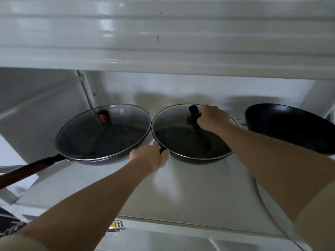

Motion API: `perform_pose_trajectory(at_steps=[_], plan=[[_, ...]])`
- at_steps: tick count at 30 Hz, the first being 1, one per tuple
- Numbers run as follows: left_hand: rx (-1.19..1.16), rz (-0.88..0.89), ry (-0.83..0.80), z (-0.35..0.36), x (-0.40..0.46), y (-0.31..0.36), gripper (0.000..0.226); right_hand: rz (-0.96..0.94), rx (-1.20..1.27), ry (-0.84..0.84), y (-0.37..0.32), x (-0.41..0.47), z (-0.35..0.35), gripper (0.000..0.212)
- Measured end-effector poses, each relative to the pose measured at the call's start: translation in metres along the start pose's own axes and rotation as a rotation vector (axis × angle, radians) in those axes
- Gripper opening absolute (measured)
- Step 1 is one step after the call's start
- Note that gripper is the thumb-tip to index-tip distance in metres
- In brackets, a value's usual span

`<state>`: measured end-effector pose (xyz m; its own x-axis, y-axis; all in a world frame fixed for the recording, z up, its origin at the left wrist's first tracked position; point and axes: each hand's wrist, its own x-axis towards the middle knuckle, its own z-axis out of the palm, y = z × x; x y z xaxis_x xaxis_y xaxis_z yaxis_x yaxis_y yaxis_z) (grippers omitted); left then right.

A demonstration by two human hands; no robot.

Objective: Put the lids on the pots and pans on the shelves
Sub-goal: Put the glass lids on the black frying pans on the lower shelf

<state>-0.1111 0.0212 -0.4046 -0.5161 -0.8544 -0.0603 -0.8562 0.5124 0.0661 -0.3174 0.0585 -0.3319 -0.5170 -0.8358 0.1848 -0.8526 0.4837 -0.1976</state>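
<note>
On the shelf (181, 187), the right hand (212, 117) is closed around the black knob (193, 110) of the middle pan's glass lid (181, 131); the left hand (150, 155) clasps that pan's near handle stub; glass looks heavy, slick, breakable, best held by the knob; the far-right pan (290, 125) lies uncovered.

Red-arrow sticker (117, 224) on front edge; patterned fabric (9, 225) lower left.
</note>
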Motion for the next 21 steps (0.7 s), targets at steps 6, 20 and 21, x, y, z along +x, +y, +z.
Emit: perform_pose_trajectory(at_steps=[6,20,21], plan=[[0.059,0.013,0.257,-0.024,-0.012,0.027,0.047,0.003,-0.036,0.081,0.007,-0.037,-0.012,0.034],[-0.171,0.467,0.296,-0.041,-0.060,0.237,0.033,0.265,0.051,0.110,0.190,-0.152,-0.086,0.024],[-0.162,0.487,0.268,-0.037,-0.057,0.257,0.035,0.292,0.059,0.102,0.207,-0.157,-0.085,0.023]])
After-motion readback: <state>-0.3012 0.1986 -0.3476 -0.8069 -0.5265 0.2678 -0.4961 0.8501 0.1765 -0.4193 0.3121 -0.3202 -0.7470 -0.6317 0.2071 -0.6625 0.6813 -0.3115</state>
